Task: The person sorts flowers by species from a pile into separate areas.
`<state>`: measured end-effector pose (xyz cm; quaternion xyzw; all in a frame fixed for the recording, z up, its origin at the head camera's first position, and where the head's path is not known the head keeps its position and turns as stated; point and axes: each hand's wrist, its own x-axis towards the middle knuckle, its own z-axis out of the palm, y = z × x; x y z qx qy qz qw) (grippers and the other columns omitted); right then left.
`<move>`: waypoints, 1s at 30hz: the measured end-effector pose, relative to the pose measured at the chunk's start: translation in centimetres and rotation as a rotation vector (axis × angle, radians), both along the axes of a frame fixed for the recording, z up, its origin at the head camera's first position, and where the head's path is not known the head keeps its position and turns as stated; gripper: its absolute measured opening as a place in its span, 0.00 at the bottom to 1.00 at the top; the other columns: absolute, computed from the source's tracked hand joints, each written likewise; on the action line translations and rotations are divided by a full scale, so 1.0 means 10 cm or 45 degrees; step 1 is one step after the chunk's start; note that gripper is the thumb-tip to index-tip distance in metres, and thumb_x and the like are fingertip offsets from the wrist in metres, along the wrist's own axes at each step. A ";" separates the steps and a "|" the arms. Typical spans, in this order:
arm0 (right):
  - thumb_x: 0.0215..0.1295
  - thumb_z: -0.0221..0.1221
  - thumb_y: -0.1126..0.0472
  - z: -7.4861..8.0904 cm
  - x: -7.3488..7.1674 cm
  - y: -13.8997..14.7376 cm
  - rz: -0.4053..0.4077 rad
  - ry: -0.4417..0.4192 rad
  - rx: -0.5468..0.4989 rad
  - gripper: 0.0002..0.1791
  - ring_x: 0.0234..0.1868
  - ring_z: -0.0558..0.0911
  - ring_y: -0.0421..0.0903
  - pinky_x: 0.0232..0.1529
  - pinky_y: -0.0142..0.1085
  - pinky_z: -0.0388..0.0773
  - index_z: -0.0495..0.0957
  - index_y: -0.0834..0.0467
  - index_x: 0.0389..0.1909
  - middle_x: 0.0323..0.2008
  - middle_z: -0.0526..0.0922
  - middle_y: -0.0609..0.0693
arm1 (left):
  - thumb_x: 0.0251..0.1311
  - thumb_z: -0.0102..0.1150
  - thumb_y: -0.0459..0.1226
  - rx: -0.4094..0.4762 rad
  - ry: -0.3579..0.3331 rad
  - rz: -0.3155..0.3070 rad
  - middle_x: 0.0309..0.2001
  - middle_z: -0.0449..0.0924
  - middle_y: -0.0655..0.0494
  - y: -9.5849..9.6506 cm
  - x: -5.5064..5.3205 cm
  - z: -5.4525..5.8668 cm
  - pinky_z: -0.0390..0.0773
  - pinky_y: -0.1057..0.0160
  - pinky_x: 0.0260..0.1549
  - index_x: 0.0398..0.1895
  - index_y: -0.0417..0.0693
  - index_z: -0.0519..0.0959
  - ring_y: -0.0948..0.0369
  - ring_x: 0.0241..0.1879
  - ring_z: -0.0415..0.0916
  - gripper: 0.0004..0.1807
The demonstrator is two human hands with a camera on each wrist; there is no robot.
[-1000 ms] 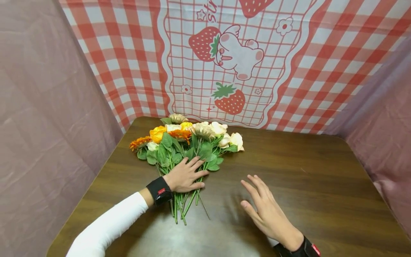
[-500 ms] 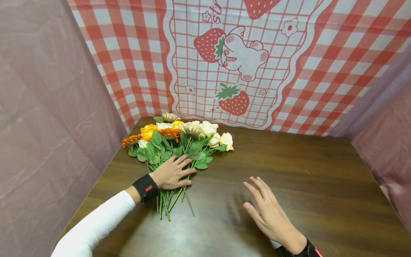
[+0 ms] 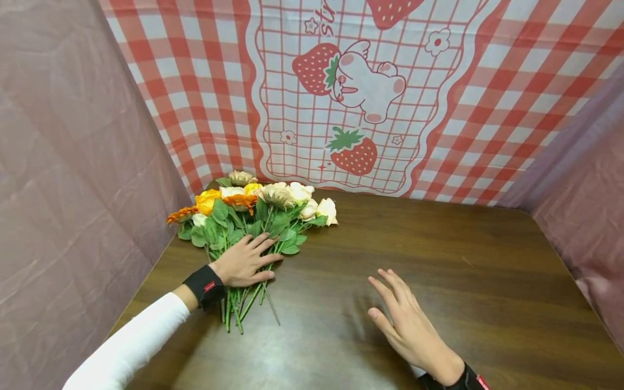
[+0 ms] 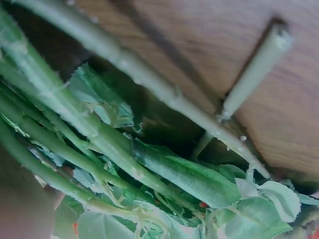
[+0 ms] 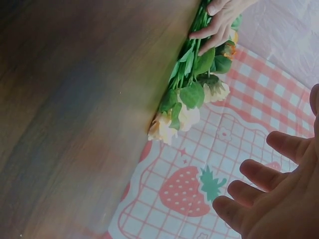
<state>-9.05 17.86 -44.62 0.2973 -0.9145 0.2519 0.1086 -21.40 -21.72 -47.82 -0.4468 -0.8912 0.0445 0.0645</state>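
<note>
A bunch of flowers [image 3: 280, 219] lies on the table's left side, with white, cream, yellow and orange heads toward the back and green stems toward the front. My left hand [image 3: 246, 262] rests flat across the stems, its fingers spread and fairly straight. Close up in the left wrist view are several stems [image 4: 114, 144] and leaves over the wood. My right hand [image 3: 414, 325] hovers over the table's right half with relaxed fingers, holding nothing. The right wrist view shows its fingers [image 5: 264, 174] apart, with the flowers and left hand beyond.
The brown wooden table [image 3: 439, 254] has rounded back corners. Behind it hangs a red-and-white checked cloth [image 3: 507, 108] with strawberry prints. Pinkish curtains [image 3: 73, 162] enclose the left and right sides.
My left hand and the bunch of flowers beneath it have slid to the left across the table. My right hand has stayed nearly in place. The head view has shifted slightly.
</note>
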 end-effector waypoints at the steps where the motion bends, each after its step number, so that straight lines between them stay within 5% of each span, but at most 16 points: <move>1: 0.65 0.53 0.55 0.00 0.00 0.00 0.001 0.002 -0.004 0.32 0.67 0.48 0.59 0.56 0.66 0.57 0.55 0.54 0.68 0.68 0.53 0.61 | 0.65 0.38 0.58 0.000 -0.001 0.003 0.69 0.55 0.43 -0.02 0.00 0.00 0.62 0.38 0.54 0.65 0.58 0.64 0.44 0.66 0.47 0.29; 12: 0.64 0.54 0.56 -0.01 -0.03 -0.02 0.028 0.018 -0.023 0.32 0.67 0.49 0.58 0.56 0.66 0.56 0.56 0.54 0.67 0.68 0.54 0.60 | 0.67 0.36 0.56 0.006 0.049 -0.010 0.71 0.51 0.44 -0.06 0.05 0.03 0.55 0.39 0.60 0.67 0.58 0.60 0.46 0.67 0.41 0.28; 17: 0.64 0.54 0.56 0.00 -0.05 -0.03 0.037 0.019 -0.025 0.32 0.67 0.49 0.58 0.57 0.66 0.56 0.55 0.53 0.68 0.68 0.54 0.60 | 0.65 0.44 0.50 0.137 0.144 0.034 0.67 0.56 0.40 0.01 0.15 0.13 0.61 0.41 0.57 0.64 0.54 0.65 0.44 0.64 0.50 0.25; 21: 0.64 0.54 0.55 0.02 -0.07 -0.04 0.049 0.041 -0.039 0.33 0.68 0.49 0.57 0.57 0.64 0.56 0.55 0.53 0.68 0.68 0.54 0.59 | 0.60 0.53 0.43 0.337 0.233 0.249 0.49 0.71 0.41 0.07 0.29 0.26 0.74 0.47 0.40 0.48 0.46 0.73 0.47 0.46 0.67 0.16; 24: 0.64 0.54 0.56 0.07 -0.08 -0.04 0.054 0.047 -0.050 0.33 0.67 0.49 0.57 0.57 0.65 0.57 0.54 0.52 0.68 0.68 0.54 0.59 | 0.57 0.56 0.40 0.458 0.224 0.501 0.30 0.72 0.47 0.16 0.33 0.34 0.75 0.53 0.21 0.33 0.44 0.72 0.51 0.29 0.69 0.08; 30: 0.64 0.54 0.56 0.16 -0.12 -0.11 0.079 0.058 -0.104 0.32 0.67 0.50 0.57 0.57 0.63 0.57 0.54 0.52 0.68 0.68 0.54 0.57 | 0.56 0.56 0.40 0.446 -0.095 0.914 0.19 0.74 0.44 0.32 0.28 0.41 0.72 0.52 0.07 0.32 0.37 0.72 0.51 0.14 0.71 0.13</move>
